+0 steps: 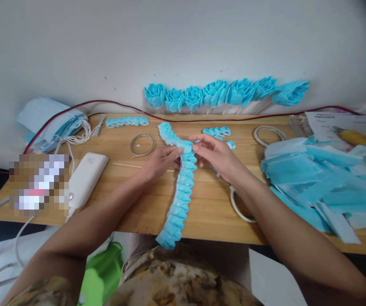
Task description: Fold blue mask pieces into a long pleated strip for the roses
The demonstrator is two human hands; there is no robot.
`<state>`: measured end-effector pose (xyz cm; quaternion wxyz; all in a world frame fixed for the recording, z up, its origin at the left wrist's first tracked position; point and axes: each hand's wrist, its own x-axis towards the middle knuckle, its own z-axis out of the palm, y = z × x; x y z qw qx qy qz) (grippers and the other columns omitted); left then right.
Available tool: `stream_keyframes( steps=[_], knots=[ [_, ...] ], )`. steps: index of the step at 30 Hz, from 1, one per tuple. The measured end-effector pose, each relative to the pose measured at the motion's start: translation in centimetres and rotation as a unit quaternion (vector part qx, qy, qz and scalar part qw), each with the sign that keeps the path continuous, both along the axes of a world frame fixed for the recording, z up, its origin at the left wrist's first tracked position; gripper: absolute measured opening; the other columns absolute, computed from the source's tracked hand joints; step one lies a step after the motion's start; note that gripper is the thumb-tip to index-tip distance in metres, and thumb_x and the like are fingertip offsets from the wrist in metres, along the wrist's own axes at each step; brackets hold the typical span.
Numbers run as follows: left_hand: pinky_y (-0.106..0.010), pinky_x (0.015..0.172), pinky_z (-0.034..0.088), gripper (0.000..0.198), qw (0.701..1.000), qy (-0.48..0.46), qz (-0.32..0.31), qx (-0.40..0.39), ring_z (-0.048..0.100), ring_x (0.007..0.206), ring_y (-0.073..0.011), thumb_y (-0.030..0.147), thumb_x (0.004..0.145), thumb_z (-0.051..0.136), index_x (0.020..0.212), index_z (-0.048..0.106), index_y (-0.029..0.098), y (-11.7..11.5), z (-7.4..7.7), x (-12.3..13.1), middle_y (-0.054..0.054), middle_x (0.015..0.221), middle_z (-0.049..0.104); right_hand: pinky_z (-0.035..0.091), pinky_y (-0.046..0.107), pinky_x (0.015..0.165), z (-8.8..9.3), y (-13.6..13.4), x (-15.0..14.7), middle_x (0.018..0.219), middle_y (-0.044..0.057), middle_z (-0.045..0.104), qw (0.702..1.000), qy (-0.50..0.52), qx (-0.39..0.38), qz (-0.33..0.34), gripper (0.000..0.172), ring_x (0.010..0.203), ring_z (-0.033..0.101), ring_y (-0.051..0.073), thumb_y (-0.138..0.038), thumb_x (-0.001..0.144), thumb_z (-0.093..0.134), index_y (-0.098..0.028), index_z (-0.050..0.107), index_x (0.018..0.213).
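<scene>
A long pleated blue strip (179,199) runs from above my hands down past the front edge of the wooden table (131,191). My left hand (166,159) pinches its left side near the upper part. My right hand (211,153) grips the opposite side at about the same height, thumb and fingertips against the folds. Short pleated pieces (217,131) lie just behind my right hand, and another pleated strip (127,122) rests at the back left. A thin wooden stick (127,165) lies left of my left hand.
Blue fabric flowers (194,97) line the wall. Cut blue pieces (316,178) are piled at right, near a tape roll (268,135). A wire ring (142,145), white power bank (89,178) and stacked masks (52,121) are at left. Another ring (242,208) is under my right forearm.
</scene>
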<state>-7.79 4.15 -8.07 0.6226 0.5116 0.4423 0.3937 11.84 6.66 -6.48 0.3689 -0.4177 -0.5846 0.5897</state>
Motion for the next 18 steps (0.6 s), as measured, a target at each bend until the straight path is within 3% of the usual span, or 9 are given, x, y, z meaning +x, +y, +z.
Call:
stream_keyframes(
  steps=[4, 9, 15, 18],
  knots=[
    [-0.025, 0.067, 0.056, 0.046, 0.998, -0.041, 0.012, -0.036, 0.066, 0.066, -0.0142, 0.057, 0.077, 0.081, 0.079, 0.071, 0.013, 0.1, -0.1, 0.0, -0.005, 0.074, 0.072, 0.044, 0.024, 0.051, -0.3, 0.1, 0.0, 0.070, -0.006, 0.055, 0.999, -0.002, 0.042, 0.008, 0.035, 0.058, 0.050, 0.010, -0.027, 0.078, 0.068, -0.021, 0.066, 0.113],
    [-0.030, 0.068, 0.058, 0.047, 0.989, -0.107, 0.008, -0.100, 0.069, 0.069, -0.0181, 0.052, 0.068, 0.087, 0.083, 0.071, 0.010, 0.4, -0.3, 0.0, -0.010, 0.078, 0.074, 0.044, 0.025, 0.055, -0.7, 0.4, 0.3, 0.071, -0.006, 0.059, 0.997, -0.016, 0.080, 0.009, 0.036, 0.057, 0.053, 0.010, -0.023, 0.078, 0.065, -0.022, 0.065, 0.114],
    [-0.031, 0.070, 0.058, 0.050, 0.994, -0.066, 0.015, -0.081, 0.069, 0.069, -0.0177, 0.057, 0.070, 0.085, 0.081, 0.072, 0.010, 0.4, -0.1, 0.0, -0.009, 0.076, 0.073, 0.045, 0.026, 0.055, -1.4, 0.7, 0.3, 0.072, -0.006, 0.061, 0.994, -0.042, 0.097, 0.001, 0.035, 0.056, 0.054, 0.010, -0.024, 0.078, 0.065, -0.021, 0.066, 0.113],
    [-0.030, 0.071, 0.058, 0.044, 0.997, -0.025, 0.032, -0.069, 0.066, 0.065, -0.0145, 0.051, 0.068, 0.088, 0.074, 0.072, 0.011, 0.4, 0.1, -0.2, -0.006, 0.071, 0.071, 0.047, 0.027, 0.057, -0.7, 0.9, 0.7, 0.075, -0.003, 0.065, 0.990, -0.078, 0.117, 0.014, 0.033, 0.058, 0.057, 0.012, -0.028, 0.083, 0.063, -0.020, 0.066, 0.115]
  ],
)
